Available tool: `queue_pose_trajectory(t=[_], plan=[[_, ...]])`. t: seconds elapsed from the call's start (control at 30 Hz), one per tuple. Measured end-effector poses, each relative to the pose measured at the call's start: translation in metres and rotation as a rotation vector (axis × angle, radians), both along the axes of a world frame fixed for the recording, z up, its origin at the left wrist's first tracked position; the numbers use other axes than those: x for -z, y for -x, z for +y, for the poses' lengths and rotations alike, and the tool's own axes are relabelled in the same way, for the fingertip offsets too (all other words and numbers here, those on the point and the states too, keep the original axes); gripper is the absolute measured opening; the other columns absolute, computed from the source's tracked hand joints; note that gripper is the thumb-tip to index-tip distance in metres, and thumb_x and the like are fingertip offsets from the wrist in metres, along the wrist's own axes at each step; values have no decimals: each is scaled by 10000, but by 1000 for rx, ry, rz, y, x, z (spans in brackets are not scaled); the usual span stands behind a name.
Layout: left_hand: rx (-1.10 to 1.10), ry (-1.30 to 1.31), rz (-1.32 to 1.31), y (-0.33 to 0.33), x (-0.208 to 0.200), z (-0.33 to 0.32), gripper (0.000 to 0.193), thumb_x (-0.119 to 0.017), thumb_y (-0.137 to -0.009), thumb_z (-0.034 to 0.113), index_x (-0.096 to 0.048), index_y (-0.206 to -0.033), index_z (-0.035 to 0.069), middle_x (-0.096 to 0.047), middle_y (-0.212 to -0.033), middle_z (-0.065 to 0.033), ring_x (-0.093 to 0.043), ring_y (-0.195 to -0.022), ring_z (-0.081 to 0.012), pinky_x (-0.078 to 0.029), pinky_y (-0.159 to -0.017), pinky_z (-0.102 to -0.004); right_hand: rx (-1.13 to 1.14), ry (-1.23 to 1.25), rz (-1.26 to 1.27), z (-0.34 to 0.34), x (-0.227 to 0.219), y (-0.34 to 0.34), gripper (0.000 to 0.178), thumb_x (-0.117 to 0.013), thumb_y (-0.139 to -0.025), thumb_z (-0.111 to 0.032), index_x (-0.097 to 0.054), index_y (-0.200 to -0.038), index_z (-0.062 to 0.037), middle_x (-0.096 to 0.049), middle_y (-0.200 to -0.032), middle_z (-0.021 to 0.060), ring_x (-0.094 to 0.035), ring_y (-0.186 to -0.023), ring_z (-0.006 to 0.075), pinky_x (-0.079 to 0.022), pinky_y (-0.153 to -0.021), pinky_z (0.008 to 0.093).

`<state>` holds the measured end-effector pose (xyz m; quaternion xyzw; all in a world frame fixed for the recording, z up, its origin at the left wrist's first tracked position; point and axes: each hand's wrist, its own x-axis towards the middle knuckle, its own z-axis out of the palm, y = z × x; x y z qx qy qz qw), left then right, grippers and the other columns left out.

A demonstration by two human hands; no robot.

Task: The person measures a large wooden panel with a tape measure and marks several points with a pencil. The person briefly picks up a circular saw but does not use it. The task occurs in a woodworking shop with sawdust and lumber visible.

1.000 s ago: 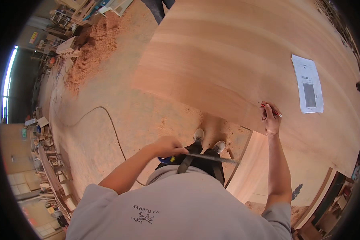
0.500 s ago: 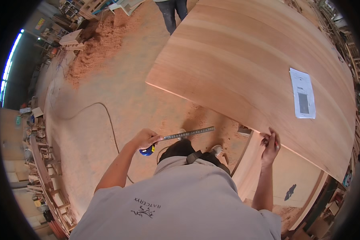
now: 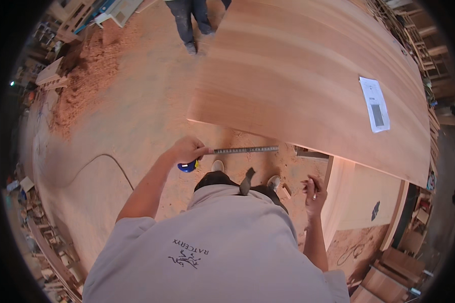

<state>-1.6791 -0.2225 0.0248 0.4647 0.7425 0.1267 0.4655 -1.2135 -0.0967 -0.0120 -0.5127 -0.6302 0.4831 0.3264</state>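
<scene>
In my left hand (image 3: 188,149) is a blue and yellow tape measure (image 3: 187,166), its blade (image 3: 245,150) drawn out a short way to the right. The blade's free end is just short of the near edge of a large wooden panel (image 3: 298,86). My right hand (image 3: 315,194) hangs apart from that panel, over the floor beside a wooden board below it. Its fingers are curled around something small that I cannot make out. A printed sheet of paper (image 3: 374,104) lies on the panel's right part.
Another person's legs (image 3: 188,22) stand beyond the panel's left corner. A cable (image 3: 103,155) curves across the dusty floor at left, near a heap of reddish sawdust (image 3: 93,76). Under the panel are a pale board (image 3: 366,194) and wooden supports. Timber lines both sides.
My right hand has drawn away from the panel's edge, to the left and nearer me. The left hand with the tape measure has moved slightly forward. The view has shifted, and the other person has stepped.
</scene>
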Motion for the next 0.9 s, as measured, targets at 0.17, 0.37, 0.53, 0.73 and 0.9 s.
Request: queue_pose_trajectory(t=[0.17, 0.37, 0.53, 0.73, 0.9], plan=[[149, -4, 80, 44, 5, 43, 550, -674, -942, 552, -742, -710, 58, -685, -638, -79, -647, -592, -209, -509, -598, -365, -87, -188, -248, -15, -16, 59, 142, -674, -977, -60, -704, -1110, -20, -742, -912, 92, -694, -739, 121, -537, -633, 269], [286, -127, 53, 58, 18, 100, 535, -659, -978, 478, -715, -673, 42, -654, -600, -75, -632, -570, -206, -507, -601, -365, -160, -489, -418, 12, -44, 116, 250, -750, -855, -17, -705, -1094, -74, -740, -985, 137, -709, -855, 298, -568, -730, 369], [324, -74, 116, 53, 30, 132, 559, -649, -987, 475, -715, -671, 19, -652, -606, -115, -643, -576, -239, -507, -604, -382, -260, -624, -419, 68, -31, 158, 353, -762, -798, 2, -686, -1126, -105, -718, -1172, 148, -660, -1057, 384, -555, -893, 436], [307, -12, 228, 48, 39, 155, 560, -643, -982, 490, -727, -716, 4, -650, -651, -167, -633, -609, -308, -503, -622, -427, -436, -708, -469, 117, 5, 195, 364, -799, -765, -70, -695, -1110, -128, -698, -1259, 116, -634, -1157, 350, -514, -996, 441], [315, 51, 337, 37, 39, 166, 534, -645, -975, 498, -750, -772, 16, -653, -682, -177, -614, -608, -313, -497, -622, -428, -451, -785, -489, 125, 40, 198, 267, -799, -764, -83, -718, -1015, -128, -709, -1244, 98, -642, -1156, 326, -511, -988, 438]])
